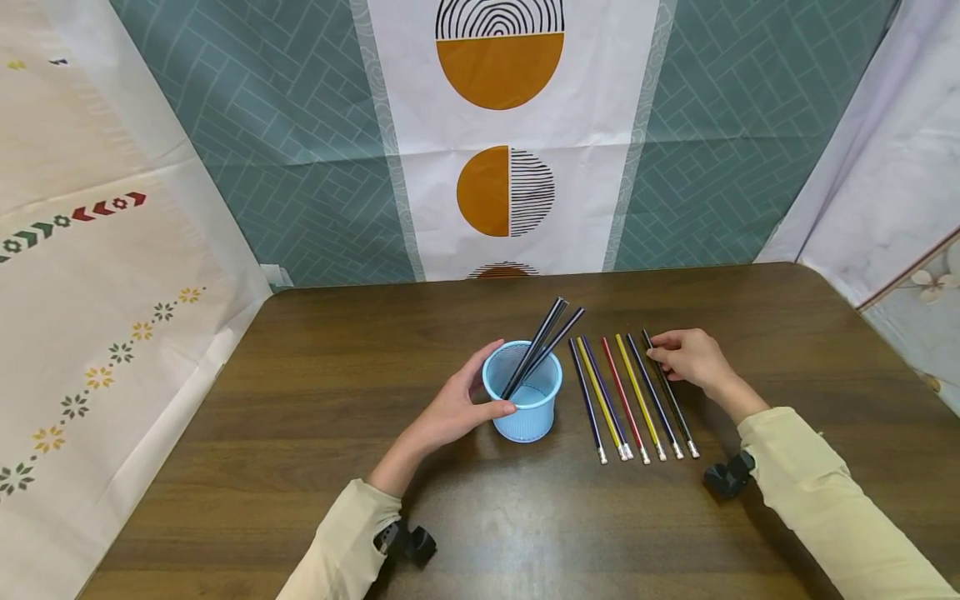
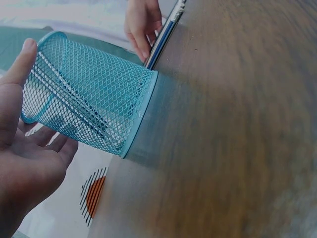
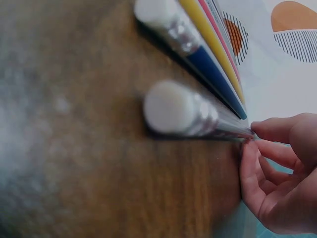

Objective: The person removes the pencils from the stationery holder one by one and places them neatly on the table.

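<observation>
My left hand [image 1: 453, 410] holds a light blue mesh pencil cup [image 1: 524, 427], thumb on the near side of the rim and fingers round the far left side. Several dark striped pencils [image 1: 534, 354] lean to the right inside the cup. At the right end of a row of pencils, my right hand [image 1: 693, 360] pinches a black pencil [image 1: 676, 408] near its far end, between thumb and fingertips. In the right wrist view, the white eraser [image 3: 168, 106] of that pencil points toward the camera, low over the tabletop.
Between the cup and the right hand lie several pencils side by side, erasers toward me, among them a red pencil [image 1: 625, 400] and a blue pencil [image 1: 655, 396]. The brown wooden table [image 1: 315, 433] ends at a patterned cloth backdrop [image 1: 300, 167].
</observation>
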Motion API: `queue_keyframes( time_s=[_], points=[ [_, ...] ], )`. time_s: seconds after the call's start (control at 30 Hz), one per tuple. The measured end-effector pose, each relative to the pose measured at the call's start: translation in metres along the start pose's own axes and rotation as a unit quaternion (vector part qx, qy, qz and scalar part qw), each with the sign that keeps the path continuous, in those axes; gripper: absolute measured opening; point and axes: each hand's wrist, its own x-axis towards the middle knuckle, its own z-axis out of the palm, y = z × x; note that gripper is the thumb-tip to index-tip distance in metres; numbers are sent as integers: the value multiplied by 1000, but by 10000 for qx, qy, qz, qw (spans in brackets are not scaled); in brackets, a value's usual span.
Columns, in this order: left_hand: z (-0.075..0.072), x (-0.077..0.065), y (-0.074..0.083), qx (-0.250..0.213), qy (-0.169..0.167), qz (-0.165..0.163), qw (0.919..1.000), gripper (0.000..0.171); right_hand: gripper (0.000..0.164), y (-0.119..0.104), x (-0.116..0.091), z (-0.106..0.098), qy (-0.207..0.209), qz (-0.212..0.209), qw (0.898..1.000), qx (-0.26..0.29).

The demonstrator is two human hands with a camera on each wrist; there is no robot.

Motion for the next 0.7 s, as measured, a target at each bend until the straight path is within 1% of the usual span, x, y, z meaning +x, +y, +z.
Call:
queue_keyframes(
  time_s=[0.23, 0.47, 0.7],
  points=[
    [0, 0, 1, 30, 0, 16, 10000, 93, 38, 0, -1, -1, -30, 11, 10000, -42],
    [0, -1, 1, 34, -4, 25, 10000, 92, 38, 0, -2, 0, 0, -20, 10000, -24],
    [0, -1, 0, 76, 17, 34, 10000, 92, 37, 2, -5, 0, 139, 143, 9995, 263]
  ],
)
